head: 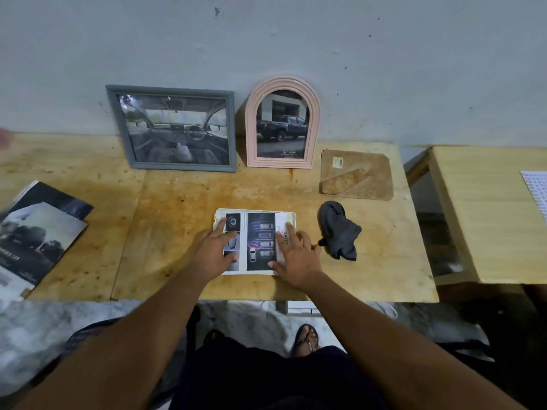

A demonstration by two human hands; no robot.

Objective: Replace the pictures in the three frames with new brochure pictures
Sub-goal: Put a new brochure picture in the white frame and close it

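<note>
**Third frame: seating the picture before the back goes on**

Head view. The picture (pixel 260 232) is laid flat near the front of the surface (pixel 177 202), inside a white frame (pixel 291 215) whose rim shows along the far and right sides. The left grip (pixel 214 250) is released, its fingers straight and pressed on the picture's left part. The right grip (pixel 296 255) is likewise released and spread over the right part. Nothing is grasped by either.

The board (pixel 356 176) lies well apart at the right rear. A cloth (pixel 339 232) lies just beside the white frame, on its right. The grey frame (pixel 183 166) and pink frame (pixel 250 128) are leaned on the wall, each with a car picture in it. Both are judged done, so this is the last of three. Brochures (pixel 35 238) lie at the left.

Step judged: the paper is being seated.
- Pressure should be spread outward from the middle, so that no crease is trapped.
- The corners should be checked against the rim. The near edge is hidden under the grips, so the fit there cannot be told.
- One grip is best left flat on the paper while the board is fetched, as a slip is otherwise likely.
- The board should be lowered square, with its rounded corners matched to the frame's.
</note>
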